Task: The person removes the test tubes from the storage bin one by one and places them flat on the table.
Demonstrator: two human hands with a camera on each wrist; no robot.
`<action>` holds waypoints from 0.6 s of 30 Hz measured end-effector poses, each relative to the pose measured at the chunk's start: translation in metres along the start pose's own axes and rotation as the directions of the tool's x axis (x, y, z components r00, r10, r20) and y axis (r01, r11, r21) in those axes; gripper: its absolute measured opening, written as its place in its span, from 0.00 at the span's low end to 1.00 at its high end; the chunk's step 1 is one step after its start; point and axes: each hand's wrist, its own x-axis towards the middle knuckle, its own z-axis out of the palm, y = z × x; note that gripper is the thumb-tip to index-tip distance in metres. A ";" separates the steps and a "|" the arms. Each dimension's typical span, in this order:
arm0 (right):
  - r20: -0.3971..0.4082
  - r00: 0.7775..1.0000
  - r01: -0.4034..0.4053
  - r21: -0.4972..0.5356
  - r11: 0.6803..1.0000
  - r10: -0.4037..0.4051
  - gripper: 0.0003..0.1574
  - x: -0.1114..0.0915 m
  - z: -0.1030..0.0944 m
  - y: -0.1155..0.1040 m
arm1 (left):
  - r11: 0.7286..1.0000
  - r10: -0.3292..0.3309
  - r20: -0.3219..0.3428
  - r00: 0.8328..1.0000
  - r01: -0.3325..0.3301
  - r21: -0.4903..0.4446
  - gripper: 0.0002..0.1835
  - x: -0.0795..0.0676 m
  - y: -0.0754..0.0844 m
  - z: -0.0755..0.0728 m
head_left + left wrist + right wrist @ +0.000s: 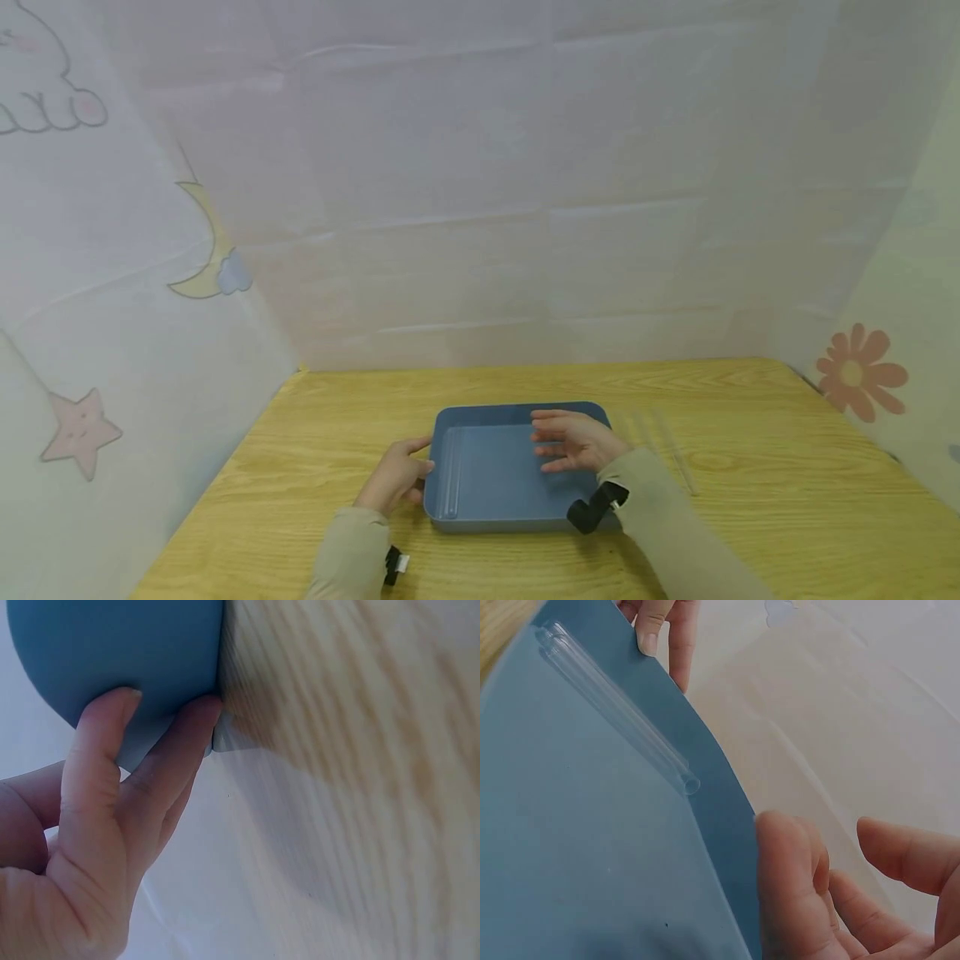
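A shallow blue tray with rounded corners sits on the wooden table. My left hand holds its left side, the thumb at the rim and fingers against the outer wall, some low near the tabletop in the left wrist view. Inside, a few clear tubes lie side by side along the left wall. Over the right part of the tray, my right hand hovers with fingers apart and nothing between them. In the right wrist view its fingers overlap the rim.
Right of the tray, several thin clear tubes lie on the wooden table, partly behind the right forearm. A pale cloth wall rises at the table's back, with printed cloth at both sides.
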 end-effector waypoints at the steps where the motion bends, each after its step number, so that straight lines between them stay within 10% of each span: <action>1: 0.006 1.000 -0.003 -0.002 1.000 0.003 0.37 0.001 0.001 0.000 | 1.000 0.002 0.002 1.000 -0.002 -0.005 0.27 0.000 0.000 0.000; 18: -0.042 0.998 -0.055 0.007 0.998 0.056 0.32 0.020 0.032 0.009 | 1.000 0.010 0.009 1.000 -0.010 0.005 0.27 -0.002 0.002 0.000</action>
